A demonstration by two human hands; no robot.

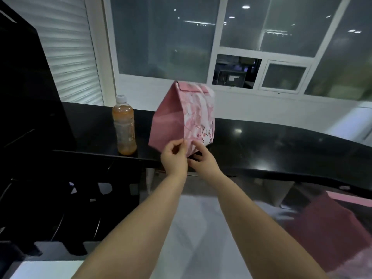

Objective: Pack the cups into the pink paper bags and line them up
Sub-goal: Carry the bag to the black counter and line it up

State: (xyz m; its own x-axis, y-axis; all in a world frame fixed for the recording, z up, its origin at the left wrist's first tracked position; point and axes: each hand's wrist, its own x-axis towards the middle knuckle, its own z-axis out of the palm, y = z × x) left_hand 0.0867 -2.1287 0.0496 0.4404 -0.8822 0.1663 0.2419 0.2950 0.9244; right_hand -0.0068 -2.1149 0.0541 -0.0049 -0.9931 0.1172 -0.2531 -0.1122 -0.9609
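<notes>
Left hand (pixel 174 156) and right hand (pixel 203 158) pinched the bottom edge of the pink bag (pixel 177 117), probably to square it on the table (pixel 261 143).

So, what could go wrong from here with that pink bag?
1. The pink paper bag with a folded top looks tilted, with the left hand and right hand only at its lower corner, near the glossy black counter's front edge; it could tip or slide off.
2. The clear plastic bottle of orange drink stands close on the bag's left; shifting the bag that way might knock it over.
</notes>
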